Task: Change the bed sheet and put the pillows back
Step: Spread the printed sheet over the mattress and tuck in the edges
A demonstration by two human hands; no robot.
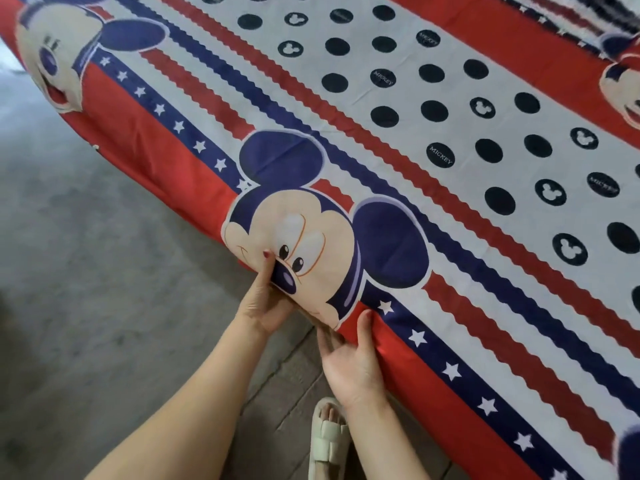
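Note:
A red, white and blue cartoon-mouse bed sheet lies spread over the bed and fills most of the view. My left hand grips the sheet's near edge at the printed mouse face, thumb on top and fingers underneath. A little to the right, my right hand holds the red border of the same edge, its thumb pressing on the cloth and its fingers tucked under. No pillows are in view.
Grey concrete floor runs along the left of the bed. Below my hands is a patch of brick-patterned floor with my foot in a cream sandal. Striped fabric lies at the top right corner.

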